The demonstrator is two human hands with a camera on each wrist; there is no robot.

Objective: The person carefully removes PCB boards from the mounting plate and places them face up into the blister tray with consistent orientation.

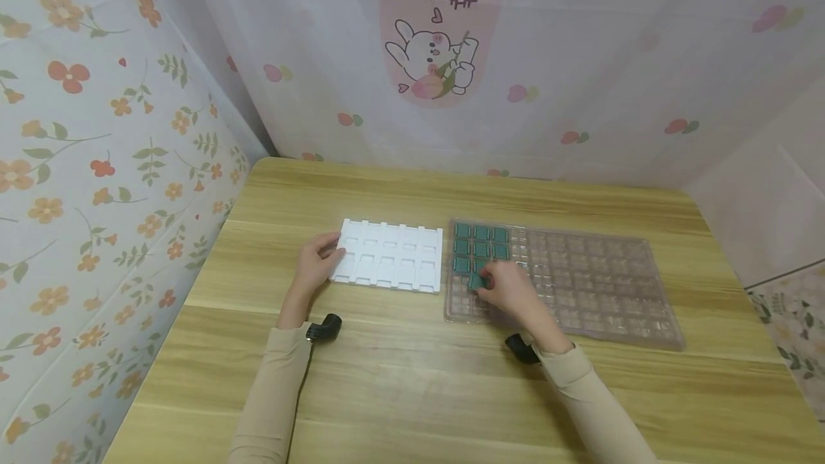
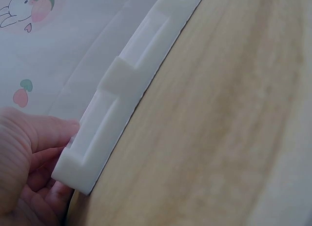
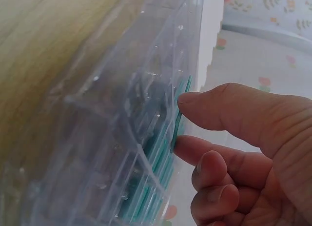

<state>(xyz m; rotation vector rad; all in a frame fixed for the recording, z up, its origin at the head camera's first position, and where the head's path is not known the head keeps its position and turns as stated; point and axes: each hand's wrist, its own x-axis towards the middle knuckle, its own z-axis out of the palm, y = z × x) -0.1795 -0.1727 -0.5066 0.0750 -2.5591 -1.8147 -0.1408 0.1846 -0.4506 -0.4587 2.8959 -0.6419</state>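
Note:
At its left end, my left hand (image 1: pixel 314 261) holds the white tray (image 1: pixel 394 291), thumb on the rim; the left wrist view shows the fingers (image 2: pixel 46 201) at the tray's corner (image 2: pixel 78 170). Rows of shallow recesses run across this tray. My right hand (image 1: pixel 512 288) pinches a small green circuit board (image 1: pixel 476 281) between thumb and forefinger, over the clear plastic tray (image 1: pixel 606 292). In the right wrist view that board (image 3: pixel 176 126) appears edge-on, tilted up from the tray. Several more green boards (image 1: pixel 462 247) sit in the clear tray's left-hand pockets; my right hand partly hides some.
The two trays lie side by side on a wood-grain table (image 1: pixel 399 378), a narrow gap between them. Behind stands a printed curtain (image 1: pixel 548 56), with a floral one (image 1: pixel 84 163) at left. Each wrist carries a black camera (image 1: pixel 325 328).

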